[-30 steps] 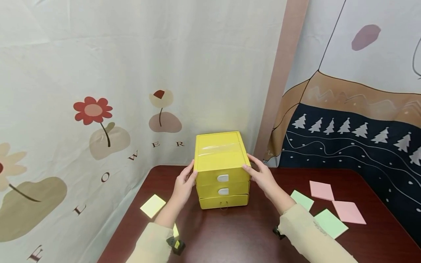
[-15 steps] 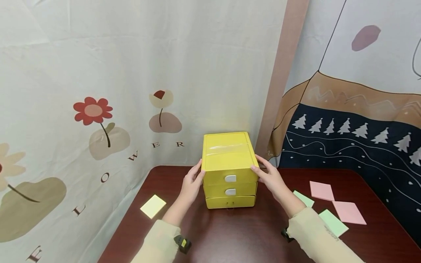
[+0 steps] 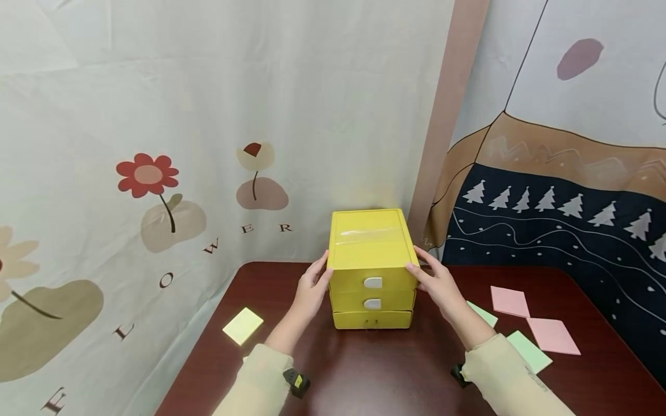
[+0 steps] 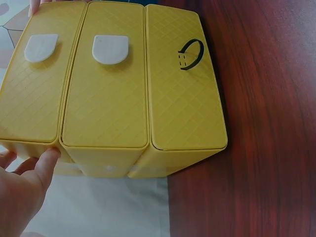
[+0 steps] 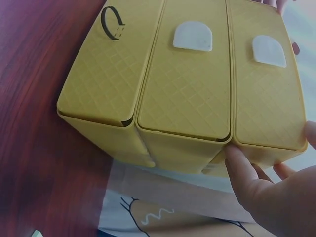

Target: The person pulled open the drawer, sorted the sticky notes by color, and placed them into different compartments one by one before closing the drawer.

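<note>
A yellow box of three stacked drawers (image 3: 373,242) stands upright near the back of the dark red-brown table (image 3: 380,370), all drawers closed. White tabs mark the upper two fronts; a black loop handle (image 4: 193,54) is on the lowest. Shiny clear tape crosses the top. My left hand (image 3: 311,289) grips the box's left side at the upper drawer, thumb near the front corner. On the opposite side my right hand (image 3: 439,286) holds it at the same height, thumb at the top front edge. Both wrist views show fingertips against the box's sides.
A yellow sticky-note pad (image 3: 243,326) lies left of the left forearm. On the right are two pink pads (image 3: 510,301) and two green pads (image 3: 528,351), the green ones partly behind the right arm. A printed curtain (image 3: 208,115) hangs directly behind the table.
Both hands have shifted the drawer box to the right across the table, keeping their hold on its sides. The second yellow pad is now almost hidden by the left sleeve.
</note>
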Available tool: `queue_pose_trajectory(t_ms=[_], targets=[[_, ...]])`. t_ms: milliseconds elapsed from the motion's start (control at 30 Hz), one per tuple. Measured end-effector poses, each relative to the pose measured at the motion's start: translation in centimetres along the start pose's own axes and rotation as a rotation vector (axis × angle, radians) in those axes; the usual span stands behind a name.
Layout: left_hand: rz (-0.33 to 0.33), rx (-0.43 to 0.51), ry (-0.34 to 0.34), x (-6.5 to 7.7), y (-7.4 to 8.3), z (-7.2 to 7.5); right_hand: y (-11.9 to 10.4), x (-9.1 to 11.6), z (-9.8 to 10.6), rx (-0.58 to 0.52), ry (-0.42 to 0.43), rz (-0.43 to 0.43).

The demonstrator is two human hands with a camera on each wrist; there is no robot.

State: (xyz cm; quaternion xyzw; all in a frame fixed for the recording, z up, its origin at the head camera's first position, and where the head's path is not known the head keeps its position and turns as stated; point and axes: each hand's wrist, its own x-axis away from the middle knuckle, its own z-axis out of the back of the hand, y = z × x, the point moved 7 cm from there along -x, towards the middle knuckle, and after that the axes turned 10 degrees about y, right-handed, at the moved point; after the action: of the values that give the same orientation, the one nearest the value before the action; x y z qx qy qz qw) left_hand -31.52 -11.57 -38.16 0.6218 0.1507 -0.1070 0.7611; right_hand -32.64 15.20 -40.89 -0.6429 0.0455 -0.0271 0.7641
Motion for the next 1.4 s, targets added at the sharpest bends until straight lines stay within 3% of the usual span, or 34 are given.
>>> queue_pose_trajectory(t_ms=[133, 367, 433, 533, 767, 1400], targets=[[0.003, 0.017, -0.020, 0.2, 0.8, -0.5, 0.1, 0.3, 0.6, -0.001, 0.009, 0.000], [0.004, 0.003, -0.013, -0.5, -1.8, -1.7, 0.2, 0.8, 1.7, 0.021, 0.026, -0.012], [0.000, 0.002, -0.017, -0.6, -1.8, -2.0, 0.2, 0.9, 2.0, 0.015, 0.027, -0.012], [0.010, 0.015, -0.031, -0.5, -1.4, -2.4, 0.2, 1.1, 2.5, 0.013, 0.029, -0.015], [-0.010, -0.018, -0.062, 0.2, 1.8, -2.9, 0.1, 1.4, 3.4, 0.026, 0.043, -0.020], [-0.007, -0.021, -0.063, 0.3, 2.4, -4.4, 0.3, 0.9, 5.4, 0.057, 0.029, 0.002]])
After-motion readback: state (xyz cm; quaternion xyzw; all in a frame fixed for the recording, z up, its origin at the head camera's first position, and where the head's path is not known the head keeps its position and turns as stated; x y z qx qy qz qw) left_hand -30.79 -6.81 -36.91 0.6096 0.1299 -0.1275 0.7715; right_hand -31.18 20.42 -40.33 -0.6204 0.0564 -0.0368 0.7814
